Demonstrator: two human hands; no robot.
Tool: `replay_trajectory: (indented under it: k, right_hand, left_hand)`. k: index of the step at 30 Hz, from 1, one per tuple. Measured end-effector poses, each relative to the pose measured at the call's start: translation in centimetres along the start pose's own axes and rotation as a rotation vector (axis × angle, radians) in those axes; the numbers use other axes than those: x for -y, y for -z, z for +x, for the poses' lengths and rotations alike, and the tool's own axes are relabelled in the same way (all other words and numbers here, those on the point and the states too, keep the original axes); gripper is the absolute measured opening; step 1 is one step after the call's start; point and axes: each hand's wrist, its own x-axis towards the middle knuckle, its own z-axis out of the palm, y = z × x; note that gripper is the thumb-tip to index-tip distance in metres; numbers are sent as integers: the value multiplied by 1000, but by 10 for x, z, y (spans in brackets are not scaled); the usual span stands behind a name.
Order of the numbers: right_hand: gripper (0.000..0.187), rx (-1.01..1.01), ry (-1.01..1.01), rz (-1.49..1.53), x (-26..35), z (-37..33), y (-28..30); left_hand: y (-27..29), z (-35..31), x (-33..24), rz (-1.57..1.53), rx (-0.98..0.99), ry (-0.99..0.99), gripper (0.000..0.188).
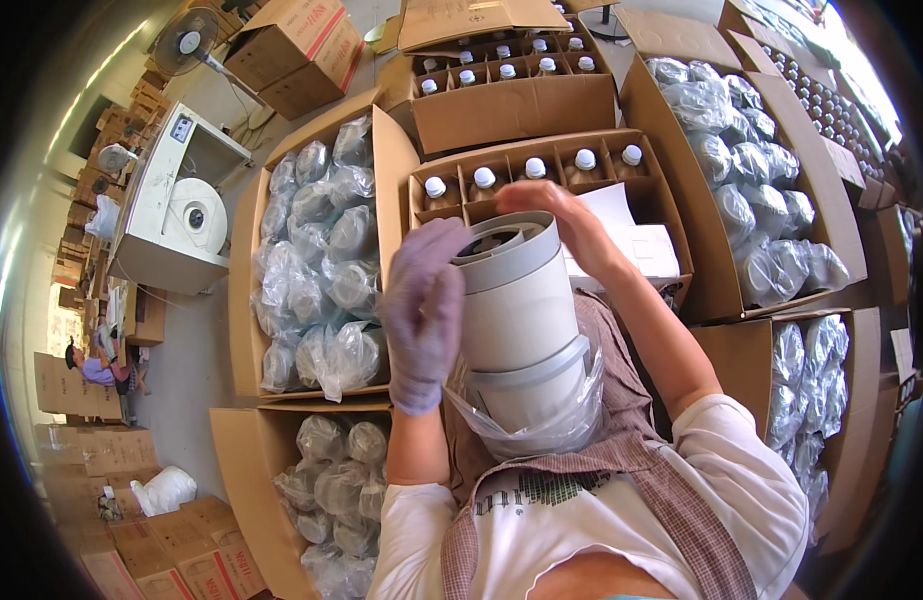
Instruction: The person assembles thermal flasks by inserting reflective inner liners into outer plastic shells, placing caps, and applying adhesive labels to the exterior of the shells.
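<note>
A grey and off-white ribbed cylinder stands upright on my lap, with a dark recess showing in its top. I cannot tell its exact kind. Clear plastic film is bunched around its lower part. My left hand, in a purple-grey glove, is at its left side with fingers extended, slightly blurred; whether it touches is unclear. Bare, my right hand is by the far right of the rim, fingers stretched out flat. Just beyond it, a divided carton holds several white-capped bottles.
Open cartons of plastic-wrapped items flank me at left and right. White paper and a white box lie on the bottle carton. Farther left are a white machine, a fan and a person among stacked cartons.
</note>
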Motion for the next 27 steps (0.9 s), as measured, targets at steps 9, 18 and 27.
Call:
replay_trajectory:
  k: [9, 18, 27]
  right_hand:
    - [40, -110, 219, -332, 14, -43, -35]
    - [40, -137, 256, -255, 5, -37, -45]
    - [39, -114, 275, -115, -5, -34, -21]
  left_hand:
    - [44, 28, 26, -577, 471, 380, 35]
    - [31, 117, 31, -175, 1348, 331, 35]
    - [-1, 137, 53, -176, 1536, 49, 47]
